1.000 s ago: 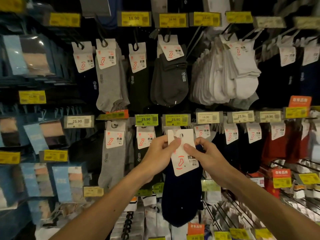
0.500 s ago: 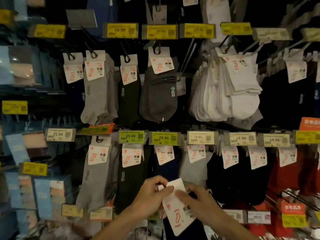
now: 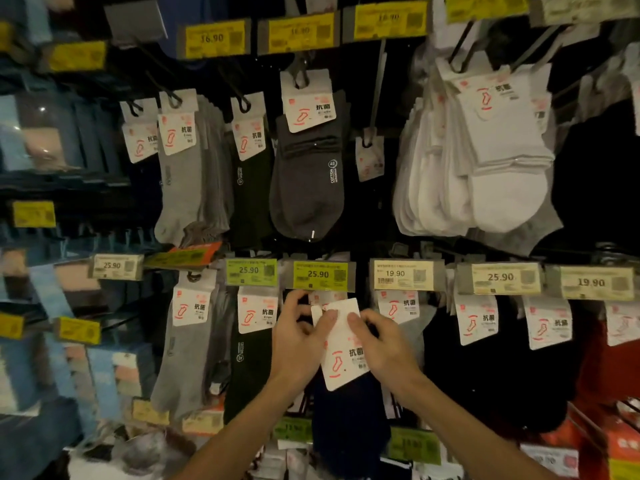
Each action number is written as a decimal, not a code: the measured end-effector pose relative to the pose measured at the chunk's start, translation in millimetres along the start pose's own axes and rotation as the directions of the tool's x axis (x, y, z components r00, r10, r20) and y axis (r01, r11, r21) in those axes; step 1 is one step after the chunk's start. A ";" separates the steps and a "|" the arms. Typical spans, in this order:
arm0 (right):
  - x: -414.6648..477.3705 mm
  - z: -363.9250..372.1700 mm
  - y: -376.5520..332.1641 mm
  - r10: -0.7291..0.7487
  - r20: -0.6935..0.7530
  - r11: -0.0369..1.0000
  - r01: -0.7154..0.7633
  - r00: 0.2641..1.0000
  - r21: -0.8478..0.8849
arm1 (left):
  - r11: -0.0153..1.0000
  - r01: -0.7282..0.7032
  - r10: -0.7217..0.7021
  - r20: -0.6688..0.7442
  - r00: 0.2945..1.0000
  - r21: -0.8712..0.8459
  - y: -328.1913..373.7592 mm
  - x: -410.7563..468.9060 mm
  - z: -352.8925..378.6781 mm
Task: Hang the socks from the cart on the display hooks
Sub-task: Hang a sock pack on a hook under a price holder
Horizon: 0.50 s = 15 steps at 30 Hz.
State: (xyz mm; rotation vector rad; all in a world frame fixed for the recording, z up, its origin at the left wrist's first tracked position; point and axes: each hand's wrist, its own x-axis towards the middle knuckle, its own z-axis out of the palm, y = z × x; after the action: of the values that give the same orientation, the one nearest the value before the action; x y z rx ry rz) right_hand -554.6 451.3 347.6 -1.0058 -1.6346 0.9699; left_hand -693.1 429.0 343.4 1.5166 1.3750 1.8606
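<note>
A pair of dark navy socks [image 3: 349, 420] with a white cardboard header card [image 3: 341, 351] is held up against the display wall. My left hand [image 3: 298, 337] pinches the card's upper left edge and my right hand [image 3: 384, 344] pinches its right side. The card's top sits just under a green 25.90 price tag [image 3: 320, 275], in front of another white card hanging there. The hook behind the tag is hidden by the tag and my fingers. The cart is out of view.
Rows of hooks carry grey socks [image 3: 183, 188], dark grey socks [image 3: 308, 178], white socks [image 3: 485, 174] and black socks [image 3: 491, 358]. Yellow price tags [image 3: 213, 38] line the rails. Boxed goods [image 3: 38, 133] fill shelves at left. Red packs [image 3: 616, 441] sit at lower right.
Both hands have carried the sock card upward and closer to the rail under the green 25.90 tag. The camera view has tilted up and moved nearer the wall.
</note>
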 end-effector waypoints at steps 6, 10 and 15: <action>18.2 11.8 -4.6 -0.068 -0.075 0.994 0.074 0.995 0.079 | 0.936 -0.316 0.328 -0.060 0.943 0.153 5.4 14.6 -1.2; 28.4 20.6 -10.0 -0.082 -0.104 0.991 0.092 0.991 0.096 | 0.912 -0.361 0.379 -0.067 0.923 0.193 2.9 31.3 -3.3; 37.7 26.7 -11.3 -0.076 -0.166 0.993 0.090 0.983 0.081 | 0.900 -0.354 0.377 -0.048 0.925 0.256 -5.8 45.1 -0.5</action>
State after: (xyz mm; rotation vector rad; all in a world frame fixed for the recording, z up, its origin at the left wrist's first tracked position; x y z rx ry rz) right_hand -590.2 478.6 363.4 -0.9251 -1.4743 0.8733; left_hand -710.9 466.3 362.4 1.9459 1.4878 2.0675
